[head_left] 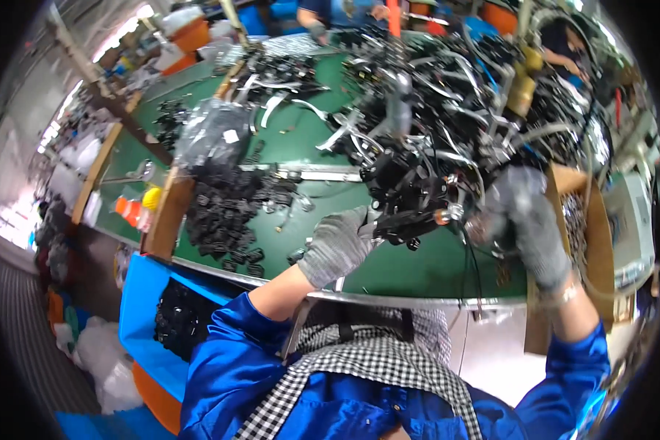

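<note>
My left hand (337, 246), in a grey knit glove, has its fingers closed round the near end of a black lever assembly (407, 222) above the green table. A copper and silver fitting shows at the assembly's right end, and thin black cables hang down beside it. To the right, my right hand (534, 227), also gloved in grey, is smeared by motion near the table's right side. Its fingers cannot be made out, nor whether they hold anything. Just beyond the left hand, more black parts crowd against the assembly.
A large pile of silver levers (455, 110) with black cables covers the far table. Small black plastic parts (224, 216) lie heaped at left beside a clear bag (216, 132). A cardboard box (598, 242) of small metal parts stands at right, a blue bin (143, 315) at lower left.
</note>
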Action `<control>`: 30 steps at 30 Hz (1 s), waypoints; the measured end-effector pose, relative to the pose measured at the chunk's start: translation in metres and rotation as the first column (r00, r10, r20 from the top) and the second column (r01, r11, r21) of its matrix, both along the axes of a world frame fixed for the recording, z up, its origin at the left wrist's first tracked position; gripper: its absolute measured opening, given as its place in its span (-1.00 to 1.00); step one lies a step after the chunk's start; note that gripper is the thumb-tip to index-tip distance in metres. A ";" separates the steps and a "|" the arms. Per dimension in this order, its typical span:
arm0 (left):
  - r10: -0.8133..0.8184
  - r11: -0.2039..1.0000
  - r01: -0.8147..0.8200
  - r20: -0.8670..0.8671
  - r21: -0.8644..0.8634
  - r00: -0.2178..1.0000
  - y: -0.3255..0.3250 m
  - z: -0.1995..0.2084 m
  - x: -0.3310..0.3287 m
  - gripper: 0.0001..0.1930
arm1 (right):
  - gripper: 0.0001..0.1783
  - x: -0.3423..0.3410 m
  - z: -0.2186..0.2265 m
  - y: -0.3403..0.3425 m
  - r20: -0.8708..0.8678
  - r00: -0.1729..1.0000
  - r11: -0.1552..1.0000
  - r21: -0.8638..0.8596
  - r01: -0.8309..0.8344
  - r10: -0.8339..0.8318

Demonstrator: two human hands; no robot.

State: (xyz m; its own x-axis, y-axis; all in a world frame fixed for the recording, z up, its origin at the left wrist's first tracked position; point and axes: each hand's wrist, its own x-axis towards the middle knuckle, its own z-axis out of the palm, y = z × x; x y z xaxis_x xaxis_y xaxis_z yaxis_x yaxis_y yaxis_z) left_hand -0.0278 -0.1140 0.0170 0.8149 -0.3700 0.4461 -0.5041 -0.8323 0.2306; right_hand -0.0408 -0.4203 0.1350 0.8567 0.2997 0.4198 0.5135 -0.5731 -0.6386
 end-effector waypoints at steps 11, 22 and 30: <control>0.633 0.754 -0.643 -0.116 -0.130 0.766 0.234 0.130 0.261 -0.62 | -0.78 -0.054 -0.134 0.075 -0.084 0.974 0.860 -0.457 -0.227 0.212; 0.846 0.533 -0.825 -0.094 0.190 0.525 0.282 0.065 0.504 -0.38 | -0.78 0.036 -0.218 0.097 -0.439 0.856 0.918 -0.385 0.094 -0.272; 0.873 0.477 -0.879 0.102 0.017 0.476 0.325 0.003 0.586 -0.57 | -0.77 0.028 -0.229 0.099 -0.550 0.726 0.855 -0.509 0.101 -0.413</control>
